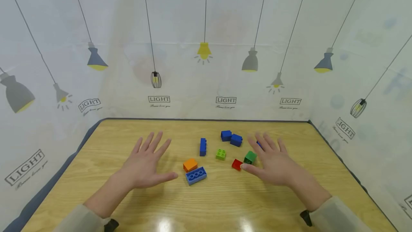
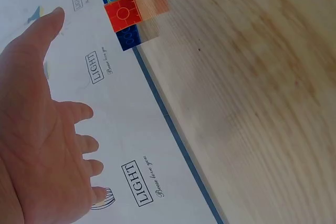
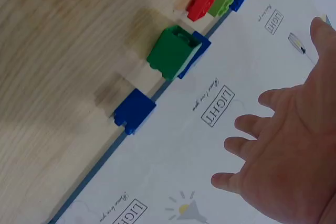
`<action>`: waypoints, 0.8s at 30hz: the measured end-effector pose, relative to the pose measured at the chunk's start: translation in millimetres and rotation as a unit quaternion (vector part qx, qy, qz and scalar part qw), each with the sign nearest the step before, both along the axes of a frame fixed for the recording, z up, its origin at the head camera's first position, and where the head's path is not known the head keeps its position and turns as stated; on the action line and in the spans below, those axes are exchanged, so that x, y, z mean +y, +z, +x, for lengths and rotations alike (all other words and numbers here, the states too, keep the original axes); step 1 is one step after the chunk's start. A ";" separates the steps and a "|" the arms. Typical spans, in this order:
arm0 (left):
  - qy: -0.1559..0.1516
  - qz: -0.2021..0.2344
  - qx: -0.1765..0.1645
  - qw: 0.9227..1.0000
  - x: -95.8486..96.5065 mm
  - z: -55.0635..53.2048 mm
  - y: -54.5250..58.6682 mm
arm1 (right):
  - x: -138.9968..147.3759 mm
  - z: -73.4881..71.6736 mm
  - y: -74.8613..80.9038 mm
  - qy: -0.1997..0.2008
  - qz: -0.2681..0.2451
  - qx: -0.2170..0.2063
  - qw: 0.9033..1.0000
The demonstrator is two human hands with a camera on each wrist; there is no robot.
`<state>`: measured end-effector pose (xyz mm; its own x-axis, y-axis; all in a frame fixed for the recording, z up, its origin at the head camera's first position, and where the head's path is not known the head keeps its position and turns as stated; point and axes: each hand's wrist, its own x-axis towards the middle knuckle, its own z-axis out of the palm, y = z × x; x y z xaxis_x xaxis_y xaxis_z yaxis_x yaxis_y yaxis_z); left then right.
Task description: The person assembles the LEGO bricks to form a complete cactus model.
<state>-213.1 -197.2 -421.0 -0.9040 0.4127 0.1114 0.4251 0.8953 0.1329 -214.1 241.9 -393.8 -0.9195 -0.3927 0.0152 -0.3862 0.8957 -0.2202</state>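
My left hand is spread above the left part of the table, fingers straight, holding nothing. Nearest to it lie an orange brick and a light blue brick, side by side. My right hand hovers over the right side with its fingers spread and nothing in its grasp. By its thumb are a red brick and a dark green brick. Behind its fingers a blue brick is mostly hidden in the head view. A lime brick lies between the hands.
A long blue brick stands left of the lime one. Farther back sit two more blue bricks, close together. The wooden table ends at walls of white sheet printed with lamps, at the back and both sides.
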 end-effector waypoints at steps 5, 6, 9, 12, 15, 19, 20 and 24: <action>-0.041 0.053 -0.026 0.997 0.4 -6.5 -1.9 | -13.9 -3.8 -7.4 0.019 -0.011 0.003 1.000; -0.050 0.072 -0.040 0.995 0.7 -8.8 -2.4 | -18.0 -5.1 -8.9 0.023 -0.015 0.005 1.000; -0.062 0.126 -0.093 0.986 2.5 -16.3 -4.5 | -32.3 -10.2 -14.9 0.038 -0.040 0.007 0.998; -0.066 0.161 -0.144 0.974 6.3 -25.9 -8.2 | -47.1 -16.9 -21.9 0.060 -0.082 -0.023 0.995; -0.078 0.174 -0.175 0.966 13.0 -35.4 -13.0 | -61.0 -22.4 -27.5 0.096 -0.124 -0.099 0.983; -0.094 0.178 -0.199 0.959 25.2 -45.8 -18.2 | -79.7 -25.3 -30.0 0.147 -0.133 -0.184 0.963; -0.095 0.176 -0.202 0.959 28.4 -47.9 -19.0 | -84.1 -25.3 -29.9 0.155 -0.129 -0.195 0.960; -0.099 0.171 -0.211 0.957 40.1 -55.1 -19.6 | -97.6 -24.6 -27.9 0.170 -0.100 -0.214 0.957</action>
